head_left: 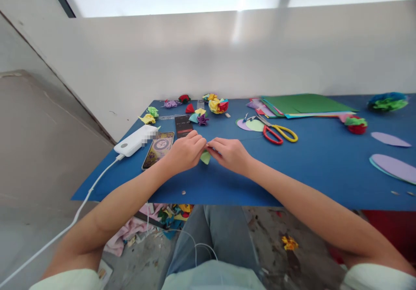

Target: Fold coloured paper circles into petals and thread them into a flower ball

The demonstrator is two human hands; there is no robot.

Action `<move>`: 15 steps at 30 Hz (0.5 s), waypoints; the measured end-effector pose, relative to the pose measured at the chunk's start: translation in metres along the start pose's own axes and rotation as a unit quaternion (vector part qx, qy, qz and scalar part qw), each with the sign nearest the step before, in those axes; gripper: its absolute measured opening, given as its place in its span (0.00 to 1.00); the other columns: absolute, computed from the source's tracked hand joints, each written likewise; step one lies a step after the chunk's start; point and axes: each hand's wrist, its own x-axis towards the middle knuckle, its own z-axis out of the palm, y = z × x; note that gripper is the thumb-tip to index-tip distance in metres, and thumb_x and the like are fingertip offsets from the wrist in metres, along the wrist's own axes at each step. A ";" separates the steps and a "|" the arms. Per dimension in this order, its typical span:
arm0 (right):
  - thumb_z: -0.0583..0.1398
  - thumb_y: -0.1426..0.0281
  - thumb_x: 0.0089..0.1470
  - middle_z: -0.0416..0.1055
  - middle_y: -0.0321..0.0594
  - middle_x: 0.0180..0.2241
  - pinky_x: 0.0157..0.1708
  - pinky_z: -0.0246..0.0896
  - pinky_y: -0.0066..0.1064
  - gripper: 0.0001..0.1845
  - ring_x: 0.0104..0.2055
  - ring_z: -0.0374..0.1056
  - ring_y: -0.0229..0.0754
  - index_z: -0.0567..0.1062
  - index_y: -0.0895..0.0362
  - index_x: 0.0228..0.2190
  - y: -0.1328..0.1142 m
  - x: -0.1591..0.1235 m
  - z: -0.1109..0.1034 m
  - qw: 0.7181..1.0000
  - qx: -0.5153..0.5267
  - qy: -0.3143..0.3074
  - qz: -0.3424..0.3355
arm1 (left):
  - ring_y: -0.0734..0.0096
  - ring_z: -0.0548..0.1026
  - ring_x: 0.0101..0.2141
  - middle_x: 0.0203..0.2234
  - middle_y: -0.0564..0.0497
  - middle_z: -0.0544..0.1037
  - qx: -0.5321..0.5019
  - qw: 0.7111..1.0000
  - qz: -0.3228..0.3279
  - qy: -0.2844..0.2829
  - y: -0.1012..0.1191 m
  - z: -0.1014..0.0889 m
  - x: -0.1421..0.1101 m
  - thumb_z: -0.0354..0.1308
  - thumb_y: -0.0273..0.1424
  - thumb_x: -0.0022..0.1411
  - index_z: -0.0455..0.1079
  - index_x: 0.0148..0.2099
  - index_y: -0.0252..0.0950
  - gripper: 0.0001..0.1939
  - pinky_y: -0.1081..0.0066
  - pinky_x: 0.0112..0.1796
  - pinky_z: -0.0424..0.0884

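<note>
My left hand [187, 151] and my right hand [230, 155] meet over the blue table, fingertips pinched together. Between them is a small piece of light green paper [205, 157], its lower end pointing down below the fingers. The fingers hide the rest of it. Just left of my left hand lie a phone [158, 149] with a lit screen and a dark phone-like device [183, 125]. Behind the hands are crumpled paper flowers, among them a yellow and red one [218, 105] and a small purple one [203, 120].
Scissors [276, 130] with red and yellow handles lie right of centre near paper ovals [255, 125]. A stack of coloured sheets [308, 104] is at the back. A white device [136, 140] trails a cable [94, 186] off the left edge. More paper flowers [355, 124] stand right.
</note>
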 end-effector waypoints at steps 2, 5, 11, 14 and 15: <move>0.49 0.68 0.59 0.72 0.41 0.30 0.30 0.58 0.26 0.14 0.31 0.67 0.36 0.73 0.60 0.33 0.001 -0.001 0.001 1.000 0.003 0.003 -0.005 | 0.66 0.63 0.32 0.25 0.49 0.66 0.011 1.000 0.005 0.003 0.000 0.000 -0.001 0.42 0.27 0.63 0.62 0.32 0.33 0.10 0.69 0.32 0.63; 0.50 0.69 0.59 0.72 0.42 0.35 0.34 0.60 0.27 0.13 0.36 0.66 0.37 0.73 0.58 0.35 0.002 -0.002 0.002 0.999 0.025 0.021 -0.009 | 0.67 0.62 0.32 0.26 0.49 0.66 0.019 1.000 0.021 0.004 0.000 0.001 -0.002 0.42 0.27 0.64 0.62 0.32 0.32 0.10 0.69 0.33 0.64; 0.51 0.70 0.58 0.71 0.41 0.33 0.36 0.61 0.31 0.12 0.35 0.62 0.39 0.74 0.58 0.32 0.003 0.000 0.002 0.997 0.071 0.020 -0.002 | 0.66 0.62 0.32 0.26 0.49 0.65 0.031 0.998 0.053 -0.004 -0.001 0.000 -0.003 0.42 0.24 0.63 0.61 0.32 0.33 0.09 0.68 0.34 0.65; 0.50 0.69 0.59 0.70 0.42 0.32 0.37 0.61 0.32 0.12 0.35 0.61 0.39 0.73 0.59 0.32 0.002 0.000 0.002 0.997 0.078 0.014 0.005 | 0.66 0.63 0.32 0.26 0.48 0.65 0.030 0.998 0.057 -0.003 -0.001 0.001 -0.003 0.41 0.23 0.62 0.61 0.32 0.33 0.09 0.67 0.34 0.65; 0.50 0.69 0.59 0.70 0.43 0.32 0.38 0.61 0.32 0.12 0.35 0.61 0.39 0.72 0.59 0.32 0.002 0.001 0.002 0.997 0.080 0.014 0.005 | 0.65 0.63 0.32 0.26 0.48 0.65 0.026 0.998 0.057 0.000 -0.001 0.002 -0.003 0.41 0.23 0.62 0.61 0.33 0.33 0.09 0.67 0.34 0.65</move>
